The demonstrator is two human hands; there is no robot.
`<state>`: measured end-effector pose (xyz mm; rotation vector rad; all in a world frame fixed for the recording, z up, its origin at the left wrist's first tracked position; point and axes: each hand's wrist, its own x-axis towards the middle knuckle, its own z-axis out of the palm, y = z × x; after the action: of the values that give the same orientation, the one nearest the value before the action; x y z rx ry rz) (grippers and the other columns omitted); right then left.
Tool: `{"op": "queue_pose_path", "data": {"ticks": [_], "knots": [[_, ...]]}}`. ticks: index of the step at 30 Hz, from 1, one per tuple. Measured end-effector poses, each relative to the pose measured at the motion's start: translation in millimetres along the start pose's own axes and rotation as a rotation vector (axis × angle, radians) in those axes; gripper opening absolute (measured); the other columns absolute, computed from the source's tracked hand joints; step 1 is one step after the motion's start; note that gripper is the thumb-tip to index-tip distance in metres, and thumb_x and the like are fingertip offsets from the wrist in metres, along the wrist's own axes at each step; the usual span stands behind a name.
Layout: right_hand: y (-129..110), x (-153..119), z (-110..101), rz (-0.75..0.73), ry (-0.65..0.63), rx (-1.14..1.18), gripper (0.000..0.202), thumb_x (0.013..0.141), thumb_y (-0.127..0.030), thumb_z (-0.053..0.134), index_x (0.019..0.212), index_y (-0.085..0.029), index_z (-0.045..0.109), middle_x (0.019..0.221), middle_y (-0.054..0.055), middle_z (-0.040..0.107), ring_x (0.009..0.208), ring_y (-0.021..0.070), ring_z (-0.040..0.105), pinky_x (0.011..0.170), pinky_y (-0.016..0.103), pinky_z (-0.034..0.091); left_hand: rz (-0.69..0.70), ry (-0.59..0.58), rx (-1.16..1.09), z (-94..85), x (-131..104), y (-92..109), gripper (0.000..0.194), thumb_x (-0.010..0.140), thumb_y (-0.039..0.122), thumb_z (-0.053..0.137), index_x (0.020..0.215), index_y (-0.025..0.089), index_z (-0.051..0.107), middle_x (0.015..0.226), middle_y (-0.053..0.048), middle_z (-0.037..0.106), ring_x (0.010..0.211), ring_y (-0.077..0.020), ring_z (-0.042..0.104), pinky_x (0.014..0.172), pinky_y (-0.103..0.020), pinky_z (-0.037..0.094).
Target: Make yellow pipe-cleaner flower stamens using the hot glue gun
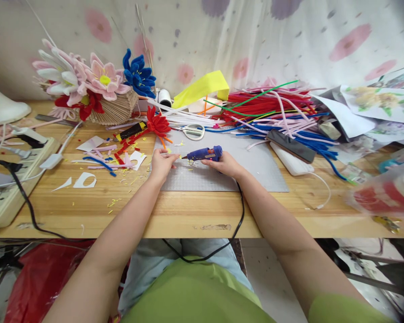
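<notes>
My right hand (227,165) is wrapped round a blue hot glue gun (205,154), whose nozzle points left. A black cord runs from it down over the table's front edge. Just left of the nozzle tip, my left hand (163,165) is closed in a pinch; a tiny yellowish bit shows at its fingertips, too small to name. Both hands are over the grey cutting mat (222,179). A red fuzzy flower (157,122) with orange stems lies just beyond my left hand. Scissors (193,131) with pale handles rest behind the glue gun.
Red, blue and pink pipe cleaners (269,107) are heaped at the back right, near a phone (291,146). Finished flowers (103,78) stand at the back left. A power strip (23,179) is at the left edge. Paper scraps (85,180) and trimmings litter the wood.
</notes>
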<state>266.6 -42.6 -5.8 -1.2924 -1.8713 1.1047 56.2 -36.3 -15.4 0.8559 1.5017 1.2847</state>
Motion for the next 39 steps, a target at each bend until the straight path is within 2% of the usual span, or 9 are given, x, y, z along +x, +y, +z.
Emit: {"op": "queue_pose_path", "data": {"ticks": [3,7,12,17,21,26,31,35,39], "knots": [[0,-1,-6,0.016,0.032,0.022,0.047,0.067,-0.057,0.063,0.088,-0.015,0.064,0.063,0.001,0.057,0.055,0.0101,0.046,0.054,0.025,0.037,0.017,0.004,-0.015,0.1,0,-1,0.048,0.056,0.015,0.074,0.084,0.021,0.036,0.066,0.004,0.061,0.055,-0.0104,0.058,0.042,-0.018,0.039],[2,-4,-18,0.055,0.175,0.065,0.049,0.063,-0.064,0.063,0.07,-0.016,0.058,0.054,0.0,0.051,0.049,0.0088,0.043,0.048,0.024,0.037,0.024,0.025,-0.045,0.7,0,0,0.048,0.057,0.013,0.073,0.085,0.021,0.035,0.066,0.005,0.06,0.058,-0.0107,0.059,0.042,-0.017,0.04],[7,-6,-28,0.096,0.301,0.082,0.047,0.065,-0.063,0.061,0.061,-0.017,0.053,0.051,-0.001,0.049,0.046,0.0079,0.04,0.045,0.025,0.035,0.029,0.049,-0.085,1.0,0,0,0.051,0.056,0.013,0.076,0.086,0.021,0.035,0.072,0.002,0.063,0.063,-0.0117,0.062,0.047,-0.018,0.043],[18,-2,-32,0.153,0.47,-0.013,0.04,0.066,-0.056,0.063,0.061,-0.016,0.056,0.058,0.003,0.057,0.051,0.0108,0.046,0.054,0.028,0.039,0.039,0.063,-0.113,0.3,1,0,0.053,0.056,0.014,0.077,0.087,0.022,0.035,0.073,0.001,0.064,0.063,-0.0118,0.062,0.046,-0.018,0.044],[33,1,-37,0.189,0.577,-0.144,0.041,0.064,-0.057,0.063,0.063,-0.016,0.06,0.064,0.006,0.063,0.062,0.0179,0.056,0.061,0.032,0.043,0.046,0.065,-0.121,-0.1,1,1,0.052,0.058,0.012,0.075,0.088,0.021,0.034,0.072,0.002,0.064,0.064,-0.0114,0.062,0.046,-0.017,0.043],[47,4,-44,0.202,0.642,-0.287,0.04,0.064,-0.058,0.063,0.069,-0.018,0.064,0.066,0.009,0.065,0.073,0.0277,0.063,0.067,0.04,0.046,0.054,0.059,-0.127,-0.5,0,1,0.053,0.057,0.012,0.076,0.089,0.021,0.034,0.07,0.002,0.064,0.064,-0.0121,0.063,0.046,-0.017,0.043],[47,4,-46,0.257,0.612,-0.343,0.046,0.061,-0.061,0.065,0.076,-0.017,0.065,0.074,0.011,0.066,0.077,0.0305,0.062,0.07,0.046,0.047,0.073,0.047,-0.129,-0.8,0,1,0.052,0.057,0.013,0.073,0.088,0.022,0.032,0.067,0.005,0.061,0.061,-0.0115,0.061,0.045,-0.018,0.042],[39,0,-49,0.139,0.636,-0.315,0.05,0.064,-0.057,0.065,0.094,-0.018,0.06,0.088,0.01,0.066,0.083,0.027,0.06,0.076,0.047,0.046,0.099,0.028,-0.159,0.2,2,-1,0.045,0.06,0.014,0.068,0.085,0.022,0.031,0.065,0.007,0.058,0.059,-0.0099,0.059,0.045,-0.018,0.042],[16,-8,-54,-0.12,0.863,-0.305,0.044,0.071,-0.046,0.063,0.105,-0.02,0.052,0.101,0.01,0.062,0.096,0.0237,0.056,0.088,0.044,0.042,0.098,0.008,-0.174,2.5,1,-2,0.043,0.059,0.014,0.067,0.082,0.022,0.031,0.064,0.007,0.057,0.057,-0.0085,0.057,0.044,-0.017,0.038]]}}
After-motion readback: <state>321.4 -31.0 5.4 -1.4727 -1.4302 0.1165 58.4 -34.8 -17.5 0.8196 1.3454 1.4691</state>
